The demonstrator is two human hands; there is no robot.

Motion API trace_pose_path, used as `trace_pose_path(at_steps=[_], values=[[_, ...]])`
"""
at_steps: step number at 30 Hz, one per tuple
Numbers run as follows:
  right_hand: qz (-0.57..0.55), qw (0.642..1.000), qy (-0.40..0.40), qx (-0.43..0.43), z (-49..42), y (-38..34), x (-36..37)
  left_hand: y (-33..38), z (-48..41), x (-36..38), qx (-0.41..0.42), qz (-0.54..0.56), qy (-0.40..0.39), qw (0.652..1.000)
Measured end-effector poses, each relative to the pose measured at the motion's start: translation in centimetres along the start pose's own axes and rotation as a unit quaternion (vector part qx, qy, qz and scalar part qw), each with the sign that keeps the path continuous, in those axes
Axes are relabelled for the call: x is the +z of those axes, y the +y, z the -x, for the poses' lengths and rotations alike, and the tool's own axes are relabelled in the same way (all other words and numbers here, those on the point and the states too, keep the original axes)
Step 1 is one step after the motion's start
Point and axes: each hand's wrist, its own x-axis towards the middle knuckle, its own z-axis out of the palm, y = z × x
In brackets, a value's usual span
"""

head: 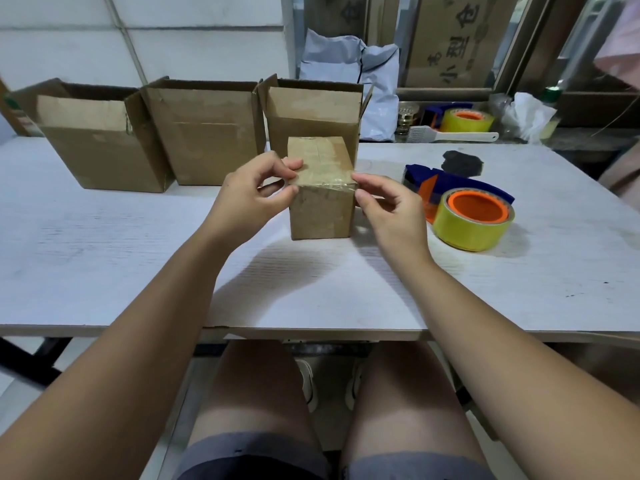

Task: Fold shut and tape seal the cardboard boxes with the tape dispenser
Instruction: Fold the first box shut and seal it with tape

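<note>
1. Left hand (258, 192): curled fingers (291, 165) pinch the top left edge of the taped box (322, 209).
2. Right hand (388, 206): thumb and forefinger pinch its top right corner.
3. The box stands mid-tabletop (138, 258); the dispenser (464, 206) lies to its right.
4. Three open boxes (100, 140) (207, 133) (311, 109) stand far left, their contents hidden.
5. Far cardboard (450, 46) reads "小型仓".

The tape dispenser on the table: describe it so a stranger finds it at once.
On the white table, look right of the small closed box. The tape dispenser lies there, blue with a yellow roll; its twin sits off the table, on the ledge behind.
</note>
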Motion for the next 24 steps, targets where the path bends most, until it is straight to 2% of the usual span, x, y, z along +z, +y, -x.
trace_pose_path(at_steps=[9, 14, 21, 24], values=[[0.002, 0.998, -0.066, 0.009, -0.6, -0.5, 0.0, 0.0, -0.2, 0.2, 0.009, -0.047, -0.026, 0.999], [-0.007, 0.998, -0.069, -0.005, -0.4, 0.0, 0.1, 0.1, -0.3, 0.2, 0.017, -0.090, -0.024, 0.996], [-0.011, 0.997, -0.071, -0.014, -0.4, 0.7, 0.1, -0.1, 0.2, 0.5, -0.002, -0.046, -0.047, 0.998], [-0.024, 0.997, -0.073, -0.006, -0.5, 0.9, 0.1, 0.4, -0.1, 1.0, -0.015, -0.011, 0.002, 1.000]])
